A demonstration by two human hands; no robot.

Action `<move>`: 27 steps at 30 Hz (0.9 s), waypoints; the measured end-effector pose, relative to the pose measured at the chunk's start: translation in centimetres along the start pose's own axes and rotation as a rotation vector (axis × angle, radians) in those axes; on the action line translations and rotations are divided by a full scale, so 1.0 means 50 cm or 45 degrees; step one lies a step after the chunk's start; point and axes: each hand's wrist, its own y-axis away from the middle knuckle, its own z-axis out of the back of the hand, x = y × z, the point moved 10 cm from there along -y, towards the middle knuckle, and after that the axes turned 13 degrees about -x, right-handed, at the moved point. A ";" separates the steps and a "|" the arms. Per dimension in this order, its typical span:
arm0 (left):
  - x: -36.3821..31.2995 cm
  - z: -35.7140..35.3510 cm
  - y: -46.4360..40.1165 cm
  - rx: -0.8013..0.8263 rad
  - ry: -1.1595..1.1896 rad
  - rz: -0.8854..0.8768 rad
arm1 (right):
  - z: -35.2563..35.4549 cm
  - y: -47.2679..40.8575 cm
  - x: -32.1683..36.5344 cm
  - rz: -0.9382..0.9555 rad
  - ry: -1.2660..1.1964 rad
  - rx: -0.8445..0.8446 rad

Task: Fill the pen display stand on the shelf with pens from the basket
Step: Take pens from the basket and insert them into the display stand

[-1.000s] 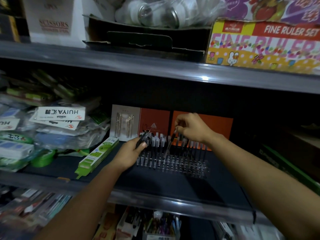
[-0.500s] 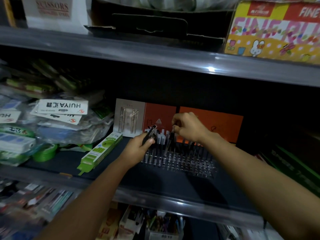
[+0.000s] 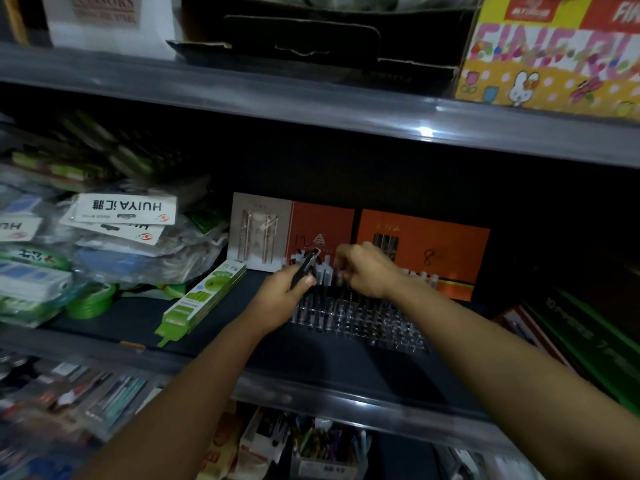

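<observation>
On the far left of the shelf (image 3: 311, 386) lie bags of packets (image 3: 117, 237), and a green box (image 3: 204, 299) lies just beside them. Next comes the left hand (image 3: 280, 299). Its fingers are curled round a small bunch of dark pens (image 3: 306, 266). The pens point up and a bit to the right, with their tops over the stand.

The clear pen display stand (image 3: 360, 317) sits just right of that hand, touching it. Some slots at the back have pens standing up in them.

The right hand (image 3: 367, 271) is over the back rows, fingers bent down. It seems to pinch something thin, but I cannot tell for sure.

The left hand's pens are close to the stand, so I think the right hand only needs a short reach left to take one. No basket shows here.
</observation>
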 end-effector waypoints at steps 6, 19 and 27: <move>0.003 -0.001 -0.003 0.011 0.012 -0.003 | 0.004 -0.009 0.004 0.037 -0.003 -0.040; -0.056 -0.047 0.021 0.166 0.016 0.002 | 0.132 0.053 0.065 0.187 -0.375 -0.134; -0.060 -0.068 0.034 0.273 -0.135 0.033 | 0.177 0.074 0.027 0.100 -0.325 -0.179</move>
